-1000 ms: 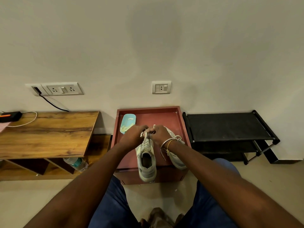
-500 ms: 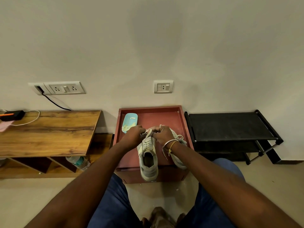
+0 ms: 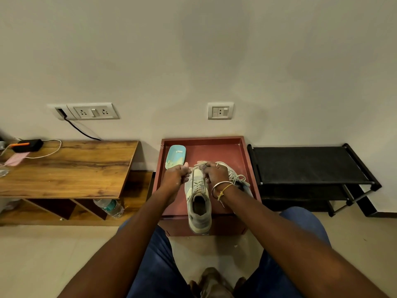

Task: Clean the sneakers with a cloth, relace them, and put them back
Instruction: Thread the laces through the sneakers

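**A:** Pulling both ends at once, are you?

**B:** Yes. My left hand pinches one end of the lace and my right hand pinches the other. The fingers of both are curled tight, just over the toe end of the sneaker. Holding the ends level should let me check they come out even before I thread on.

**A:** Why is the shoe turned that way on the red tray?

**B:** Its toe points at the tray's back rim and its heel hangs just over the front edge. That way the opening faces me and I can see the eyelets.

**A:** And the other one?

**B:** The second sneaker lies at the tray's right side, partly hidden behind my right wrist, with its laces bunched on top. I cannot tell whether it is fully laced.

**A:** That pale blue thing?

**B:** A pale blue insole, I think. It sits near the tray's back left corner, out of the lace's way.

**A:** Where do they go after?

**B:** Probably the black shoe rack, just right of the tray. There is no cloth in sight, so I judge the wiping is done.
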